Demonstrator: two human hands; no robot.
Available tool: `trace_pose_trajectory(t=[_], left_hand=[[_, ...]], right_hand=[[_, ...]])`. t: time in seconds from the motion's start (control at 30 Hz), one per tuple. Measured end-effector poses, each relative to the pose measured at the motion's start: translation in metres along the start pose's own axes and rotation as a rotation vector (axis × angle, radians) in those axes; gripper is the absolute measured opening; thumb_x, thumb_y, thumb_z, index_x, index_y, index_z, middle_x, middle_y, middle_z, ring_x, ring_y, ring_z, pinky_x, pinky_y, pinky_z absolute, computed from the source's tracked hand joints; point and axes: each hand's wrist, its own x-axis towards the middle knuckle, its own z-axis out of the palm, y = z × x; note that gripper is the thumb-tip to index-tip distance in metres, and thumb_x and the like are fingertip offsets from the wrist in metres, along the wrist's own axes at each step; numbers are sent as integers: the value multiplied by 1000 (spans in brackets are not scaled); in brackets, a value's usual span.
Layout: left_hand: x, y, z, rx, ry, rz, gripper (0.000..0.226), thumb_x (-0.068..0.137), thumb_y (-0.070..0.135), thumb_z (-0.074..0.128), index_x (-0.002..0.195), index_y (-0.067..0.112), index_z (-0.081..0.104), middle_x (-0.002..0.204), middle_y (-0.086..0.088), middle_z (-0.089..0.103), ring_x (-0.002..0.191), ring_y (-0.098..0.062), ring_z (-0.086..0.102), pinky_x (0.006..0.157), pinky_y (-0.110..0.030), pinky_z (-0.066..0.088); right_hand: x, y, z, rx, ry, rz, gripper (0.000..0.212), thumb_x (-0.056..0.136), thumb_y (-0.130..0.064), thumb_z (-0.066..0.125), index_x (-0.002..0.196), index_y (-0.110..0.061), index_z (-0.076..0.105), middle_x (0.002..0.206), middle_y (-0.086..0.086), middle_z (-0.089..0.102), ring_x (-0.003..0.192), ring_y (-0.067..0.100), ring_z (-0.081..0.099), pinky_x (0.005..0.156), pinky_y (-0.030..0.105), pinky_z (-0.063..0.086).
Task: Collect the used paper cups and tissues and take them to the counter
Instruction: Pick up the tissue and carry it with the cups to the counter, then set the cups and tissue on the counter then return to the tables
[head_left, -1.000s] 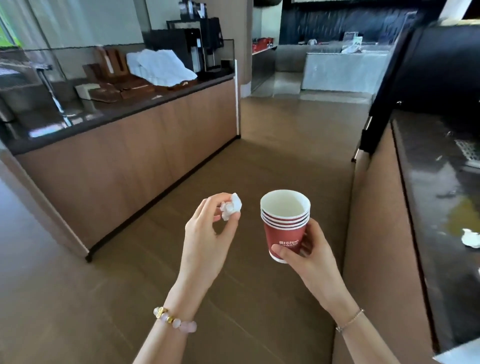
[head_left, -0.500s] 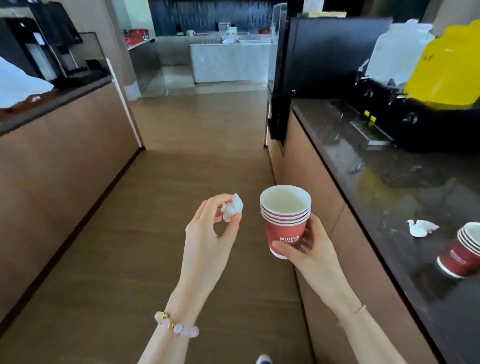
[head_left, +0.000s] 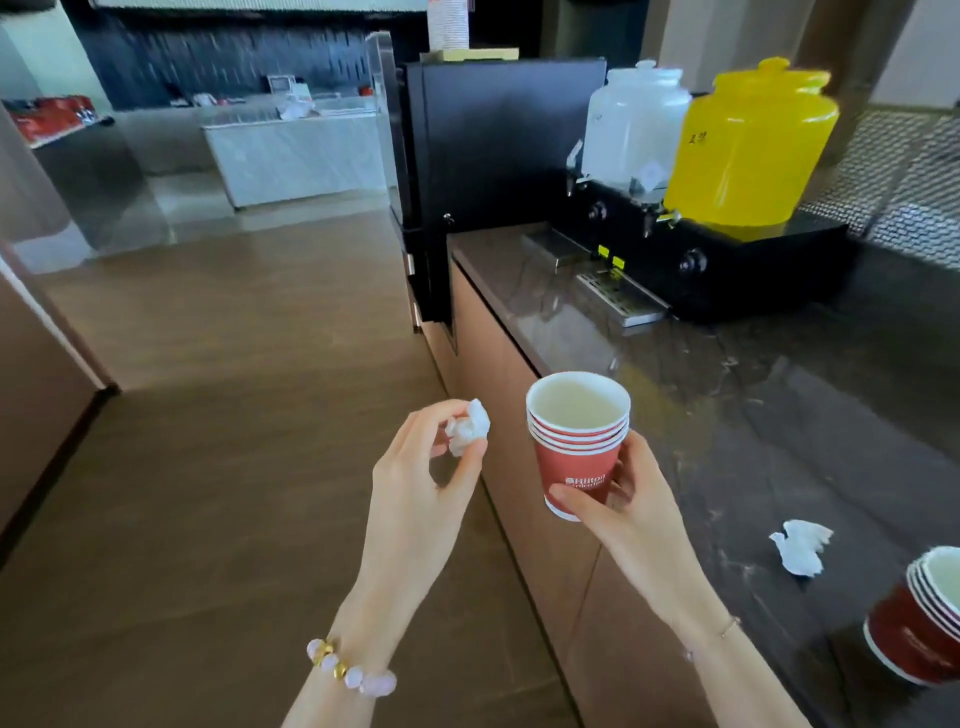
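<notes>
Dark polished stone counter (head_left: 753, 415) bears a second red cup stack (head_left: 919, 623), apparently tilted, and a loose white tissue (head_left: 800, 545); right hand (head_left: 623, 509) grips a nested stack of red paper cups (head_left: 576, 441) upright at the counter's edge; left hand (head_left: 415, 499) pinches a crumpled white tissue (head_left: 467, 426) over the floor.

My left hand (head_left: 415, 488) is raised, thumb and fingertips pinched together; my right hand (head_left: 631, 501) is curled in a grip, both forearms reaching forward.
</notes>
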Motion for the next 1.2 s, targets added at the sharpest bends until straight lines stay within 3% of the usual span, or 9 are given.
trace_pose_trajectory(t=[0.17, 0.27, 0.4, 0.53, 0.63, 0.73, 1.0, 1.13, 1.2], left_hand=[[43, -4, 53, -79, -149, 47, 26, 86, 15, 65, 112, 20, 62, 111, 10, 64, 100, -8, 61, 88, -24, 51], [62, 0, 85, -142, -253, 87, 25, 87, 19, 64, 112, 19, 62, 110, 9, 64, 100, -6, 59, 87, -22, 51], [80, 10, 123, -202, -392, 129, 29, 86, 22, 64, 114, 19, 62, 112, 7, 64, 99, -7, 59, 83, -10, 47], [92, 23, 165, -268, -585, 176, 32, 85, 30, 63, 116, 23, 60, 114, 11, 62, 100, -6, 58, 84, -9, 45], [99, 29, 188, -341, -692, 271, 27, 85, 30, 64, 112, 26, 60, 107, 19, 60, 97, 0, 57, 80, -1, 42], [103, 31, 206, -429, -768, 344, 21, 87, 24, 65, 107, 29, 59, 103, 21, 59, 95, 3, 56, 79, -5, 43], [85, 29, 248, -536, -1005, 429, 25, 84, 10, 67, 101, 27, 59, 97, 19, 59, 92, 7, 54, 77, -9, 45], [66, 15, 274, -513, -1117, 391, 27, 80, 2, 70, 100, 19, 64, 94, 10, 61, 87, -6, 60, 74, -7, 45], [58, 8, 285, -488, -1152, 377, 25, 79, 1, 70, 97, 17, 65, 93, 5, 63, 85, -14, 62, 75, -14, 48]], right_hand=[[25, 9, -31, -44, 156, 38, 76, 64, -26, 85, 129, -30, 46, 118, -12, 62, 108, 7, 61, 84, 24, 54], [29, 14, -50, -60, 252, 67, 75, 67, -23, 85, 128, -35, 44, 118, -17, 62, 110, 5, 60, 89, 27, 52], [25, 11, -69, -115, 421, 100, 67, 66, -28, 83, 113, -53, 42, 111, -32, 57, 109, -6, 56, 79, 13, 50], [15, 2, -81, -163, 619, 126, 66, 57, -46, 75, 112, -55, 39, 115, -35, 50, 104, -16, 53, 70, -2, 43], [9, -3, -87, -195, 776, 141, 63, 62, -39, 79, 109, -54, 40, 111, -36, 51, 99, -20, 53, 69, -3, 42], [-2, -4, -91, -224, 906, 145, 66, 67, -25, 83, 115, -48, 45, 114, -26, 59, 102, -13, 56, 72, 1, 45], [-38, -16, -87, -284, 1192, 165, 68, 67, -23, 84, 124, -33, 48, 116, -15, 62, 105, 1, 61, 77, 12, 50], [-48, -20, -86, -307, 1293, 164, 68, 66, -25, 83, 120, -43, 46, 115, -18, 62, 104, -2, 60, 75, 8, 49], [-54, -21, -86, -315, 1322, 172, 68, 66, -25, 83, 120, -44, 46, 116, -18, 62, 105, -2, 60, 77, 8, 49]])
